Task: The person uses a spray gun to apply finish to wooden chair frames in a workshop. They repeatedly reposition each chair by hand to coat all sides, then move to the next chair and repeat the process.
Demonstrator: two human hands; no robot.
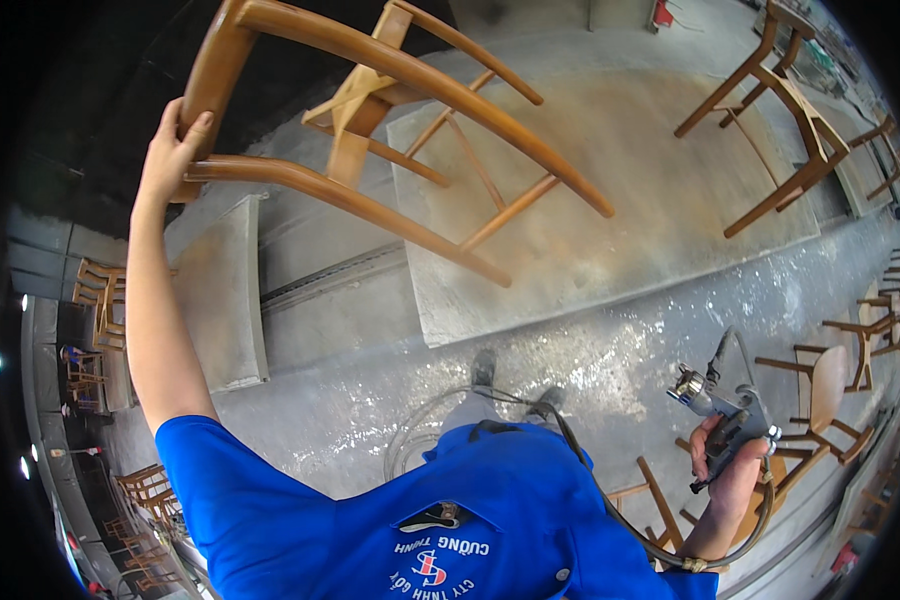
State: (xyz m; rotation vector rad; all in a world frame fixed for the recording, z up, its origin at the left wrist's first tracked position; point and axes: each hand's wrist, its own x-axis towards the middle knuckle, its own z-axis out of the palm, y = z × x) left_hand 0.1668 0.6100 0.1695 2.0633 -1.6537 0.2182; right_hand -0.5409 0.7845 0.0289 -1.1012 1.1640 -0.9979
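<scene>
My left hand (pixel 173 150) is stretched out at the upper left, its fingers wrapped round the back of a wooden chair frame (pixel 370 195). The frame is tilted, glossy brown, with pale bare crossed wood where a seat would sit. Its legs point to the right over a large flat board (pixel 590 210) stained brown. At the lower right my right hand (pixel 735 460) grips a metal spray gun (pixel 740 415), held well apart from the chair. A dark hose (pixel 595 480) runs from near my right wrist across the front of my body.
Another wooden chair frame (pixel 790 110) stands at the board's far right. Several more chairs, one a brown chair (pixel 825 395), line the right side, and others, such as a chair (pixel 100 295), stand at the left. A grey slab (pixel 220 300) lies left of the board. The concrete floor (pixel 590 340) is spattered.
</scene>
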